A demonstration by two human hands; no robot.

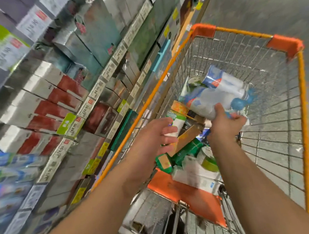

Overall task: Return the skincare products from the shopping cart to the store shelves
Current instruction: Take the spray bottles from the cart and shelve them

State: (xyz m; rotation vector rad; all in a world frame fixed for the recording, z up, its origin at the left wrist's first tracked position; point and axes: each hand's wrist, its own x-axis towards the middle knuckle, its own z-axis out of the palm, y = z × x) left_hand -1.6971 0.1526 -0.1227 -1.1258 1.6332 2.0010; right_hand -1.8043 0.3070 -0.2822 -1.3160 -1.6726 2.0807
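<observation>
Right hand (223, 124): reaches into the shopping cart (302, 92); fingers curled round the lower end of a clear-wrapped pack of white and blue bottles (219, 92), gripping it above the other goods.
Left hand (156, 135): held over the near left part of the basket, fingers loosely spread and holding nothing; fingertips lie close to a white tube (177, 122) and a tan box (186, 138), contact not discernible.
Pack of bottles: tilted, its blue caps toward the right hand, its far end pointing to the cart's far corner; blurred, label unreadable.
Cart contents: green boxes (187, 149), a white box (194, 178), a round green-rimmed tub (207, 158) and an orange-patterned box (181, 107) lie jumbled in the near half of the basket.
Cart: wire basket with orange rim and corner guards; orange child-seat flap (184, 193) at the near end.
Store shelves (87, 107): stand just left of the cart, stocked with red-and-white boxes (45, 106), teal boxes (96, 35) and blue packs (6, 174); price tags (97, 89) line the edges.
Floor (263, 5): grey, beyond and right of the cart.
</observation>
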